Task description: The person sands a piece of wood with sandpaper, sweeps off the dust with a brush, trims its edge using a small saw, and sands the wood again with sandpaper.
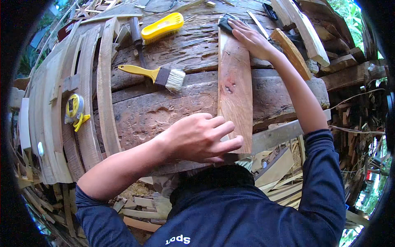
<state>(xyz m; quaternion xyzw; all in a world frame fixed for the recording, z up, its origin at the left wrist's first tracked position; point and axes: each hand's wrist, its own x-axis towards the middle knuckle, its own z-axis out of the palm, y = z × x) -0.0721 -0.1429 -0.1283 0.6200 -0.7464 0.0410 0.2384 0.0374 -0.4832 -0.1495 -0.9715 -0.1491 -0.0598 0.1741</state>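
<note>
A flat wooden board [236, 77] with a dark knot lies lengthwise before me on the weathered timber bench [160, 114]. At its far end, my right hand [250, 38] lies flat with extended fingers over a dark folded pad [226, 23], pressing it on the wood; whether this is cloth or sandpaper is unclear. My left hand [202, 137] is over the board's near end, its fingers loosely curled. The thumb side is partly hidden, and I cannot tell whether the fingers grip the edge. Left of the board lies a paintbrush [157, 75] with a yellow handle and pale bristles.
A yellow scrub brush [163, 27] lies beside a dark-handled tool [135, 32], perhaps a chisel. At left, a tape measure [75, 108] rests on wooden slats [85, 92]. An orange-brown wood block [291, 54] and a pale beam [304, 31] are at right. Offcuts [277, 169] lie below the bench.
</note>
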